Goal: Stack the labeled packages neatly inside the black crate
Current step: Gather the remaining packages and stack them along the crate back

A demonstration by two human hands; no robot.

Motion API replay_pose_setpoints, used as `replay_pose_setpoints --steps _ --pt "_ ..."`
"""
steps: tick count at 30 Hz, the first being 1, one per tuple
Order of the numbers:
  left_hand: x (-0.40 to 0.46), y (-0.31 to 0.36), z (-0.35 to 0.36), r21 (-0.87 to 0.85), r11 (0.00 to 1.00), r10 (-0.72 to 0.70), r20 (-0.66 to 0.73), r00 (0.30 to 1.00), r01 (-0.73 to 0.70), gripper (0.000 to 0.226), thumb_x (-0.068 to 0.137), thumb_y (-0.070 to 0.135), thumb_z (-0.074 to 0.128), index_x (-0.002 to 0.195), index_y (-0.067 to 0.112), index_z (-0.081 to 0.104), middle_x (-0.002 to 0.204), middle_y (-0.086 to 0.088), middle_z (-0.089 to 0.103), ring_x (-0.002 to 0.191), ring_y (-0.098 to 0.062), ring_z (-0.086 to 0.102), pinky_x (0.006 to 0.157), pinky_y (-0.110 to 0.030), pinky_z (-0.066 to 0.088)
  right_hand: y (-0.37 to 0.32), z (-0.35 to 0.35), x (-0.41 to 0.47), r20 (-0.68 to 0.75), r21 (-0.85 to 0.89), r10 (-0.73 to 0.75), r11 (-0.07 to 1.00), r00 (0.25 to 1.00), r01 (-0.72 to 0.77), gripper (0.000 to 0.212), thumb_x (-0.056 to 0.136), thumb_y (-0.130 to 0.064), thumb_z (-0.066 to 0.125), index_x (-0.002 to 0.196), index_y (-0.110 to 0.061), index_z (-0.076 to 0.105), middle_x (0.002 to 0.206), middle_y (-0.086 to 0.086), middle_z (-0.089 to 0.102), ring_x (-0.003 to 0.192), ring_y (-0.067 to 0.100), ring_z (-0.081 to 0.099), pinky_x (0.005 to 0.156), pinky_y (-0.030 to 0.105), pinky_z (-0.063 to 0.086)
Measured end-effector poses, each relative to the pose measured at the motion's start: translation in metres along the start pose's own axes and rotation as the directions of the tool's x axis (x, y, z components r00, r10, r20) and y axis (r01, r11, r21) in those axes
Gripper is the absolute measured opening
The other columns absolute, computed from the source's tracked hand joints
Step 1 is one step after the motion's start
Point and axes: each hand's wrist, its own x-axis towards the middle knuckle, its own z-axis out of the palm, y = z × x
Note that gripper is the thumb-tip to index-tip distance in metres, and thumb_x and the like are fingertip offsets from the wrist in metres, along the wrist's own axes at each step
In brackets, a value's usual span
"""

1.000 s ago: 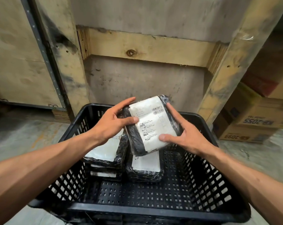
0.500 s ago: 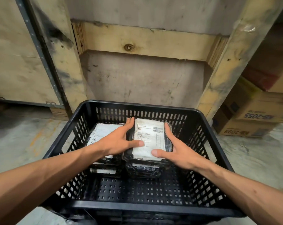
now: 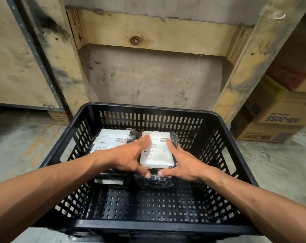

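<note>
Hands hide lower packages.

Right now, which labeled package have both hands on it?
The right-hand top package, between the left hand and right hand; the left stack's top package lies untouched.

A black crate is seen on the floor before a wooden frame. Two stacks of labeled packages are set side by side against the crate's far wall. The right stack's top package is flanked by the left hand and right hand, fingers spread, thumbs nearly meeting at its near edge. The left stack's top package lies beside it.
</note>
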Motion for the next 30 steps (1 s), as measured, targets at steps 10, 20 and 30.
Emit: replay_pose_setpoints --steps 10,20,30 --pt "0.001 -0.021 0.017 0.474 0.877 -0.051 -0.070 0.996 0.078 0.119 0.076 0.095 0.025 0.153 0.021 -0.029 0.157 -0.010 -0.039 0.147 -0.028 -0.032 0.120 -0.058 -0.012 0.000 -0.002 0.009 0.025 -0.249 -0.129 0.960 0.991 0.131 0.127 0.076 -0.092 0.049 0.158 -0.036 -0.029 0.150 0.000 -0.058 0.143 0.027 -0.048 0.127 0.053 -0.005" --pt "-0.001 -0.033 0.020 0.429 0.902 0.017 -0.161 0.987 0.055 0.125 0.073 0.096 0.033 0.158 0.020 -0.019 0.160 -0.011 -0.031 0.150 -0.027 -0.027 0.121 -0.054 -0.014 -0.002 -0.003 0.015 -0.044 -0.527 -0.245 0.829 0.969 0.185 0.120 0.082 -0.096 0.027 0.161 -0.022 -0.025 0.163 0.017 -0.035 0.152 0.031 -0.034 0.127 0.045 -0.012" --pt "-0.012 -0.054 0.024 0.547 0.835 0.037 -0.150 0.988 0.052 0.105 0.083 0.089 0.011 0.155 0.021 -0.027 0.160 -0.017 -0.027 0.149 -0.033 -0.024 0.123 -0.052 -0.009 -0.022 0.013 0.027 -0.001 -0.572 -0.201 0.803 0.980 0.165 0.124 0.080 -0.089 0.047 0.155 -0.032 -0.035 0.158 0.023 -0.037 0.145 0.047 -0.036 0.124 0.059 -0.013"
